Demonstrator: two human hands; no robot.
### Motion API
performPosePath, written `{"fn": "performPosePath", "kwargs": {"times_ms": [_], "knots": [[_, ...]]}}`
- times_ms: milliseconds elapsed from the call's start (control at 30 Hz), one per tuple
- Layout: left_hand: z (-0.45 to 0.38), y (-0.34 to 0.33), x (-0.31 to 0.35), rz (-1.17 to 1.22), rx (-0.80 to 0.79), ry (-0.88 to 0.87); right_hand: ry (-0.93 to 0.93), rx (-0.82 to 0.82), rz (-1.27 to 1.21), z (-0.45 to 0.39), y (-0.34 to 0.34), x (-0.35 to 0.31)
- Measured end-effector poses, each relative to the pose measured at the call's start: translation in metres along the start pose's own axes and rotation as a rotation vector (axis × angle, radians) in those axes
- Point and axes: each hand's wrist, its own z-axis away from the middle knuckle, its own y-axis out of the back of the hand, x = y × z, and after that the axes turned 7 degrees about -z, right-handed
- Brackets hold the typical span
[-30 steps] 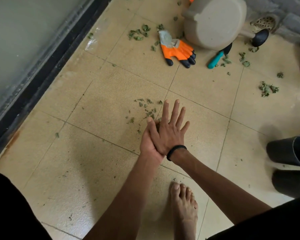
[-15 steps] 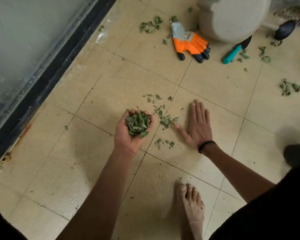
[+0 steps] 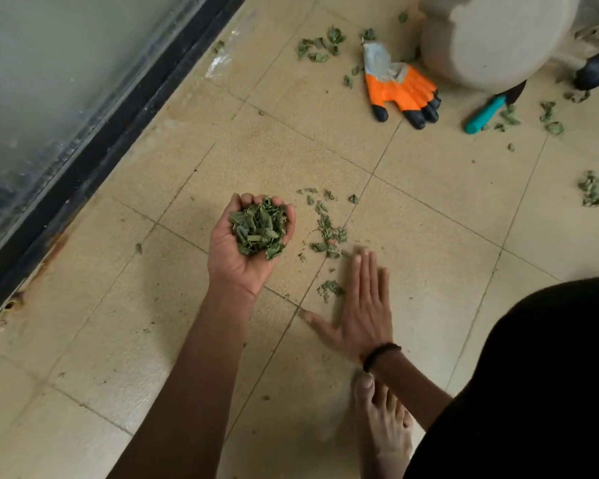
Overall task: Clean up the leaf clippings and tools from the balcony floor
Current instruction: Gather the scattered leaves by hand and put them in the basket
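My left hand [image 3: 237, 252] is palm up and cupped, its fingers curled round a heap of green leaf clippings [image 3: 258, 228]. My right hand [image 3: 362, 307] lies flat on the tiled floor with straight fingers, just right of a few loose clippings [image 3: 329, 288]. More scattered clippings [image 3: 327, 233] lie between the two hands. An orange and grey garden glove [image 3: 400, 86] lies on the floor at the top. Right of it, a teal-handled tool [image 3: 484, 114] pokes out from under a pot.
A large beige pot [image 3: 498, 36] lies on its side at the top right. Other leaf piles sit near the glove [image 3: 320, 46] and at the right edge [image 3: 595, 188]. A black door frame [image 3: 94, 160] runs along the left. My bare foot [image 3: 384, 426] is below.
My hands were pressed together over the leaves; they have parted. The left has turned palm up with a heap of clippings, and the right has dropped flat on the floor and slid nearer.
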Motion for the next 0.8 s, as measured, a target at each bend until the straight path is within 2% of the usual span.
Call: {"fn": "performPosePath", "kwargs": {"times_ms": [67,267,533,800], "knots": [[0.002,0.001,0.001,0.003,-0.011,-0.008,0.020,0.013,0.028,-0.011,-0.007,-0.010],[0.012,-0.004,0.008,-0.011,-0.009,-0.041,-0.006,0.050,-0.009,-0.118,0.001,-0.030],[0.013,-0.014,0.014,0.060,-0.025,-0.065,0.081,0.072,0.001,-0.144,0.027,0.029],[0.009,0.000,0.007,0.020,-0.025,-0.057,0.429,-0.117,0.021,-0.167,0.006,-0.048]]}}
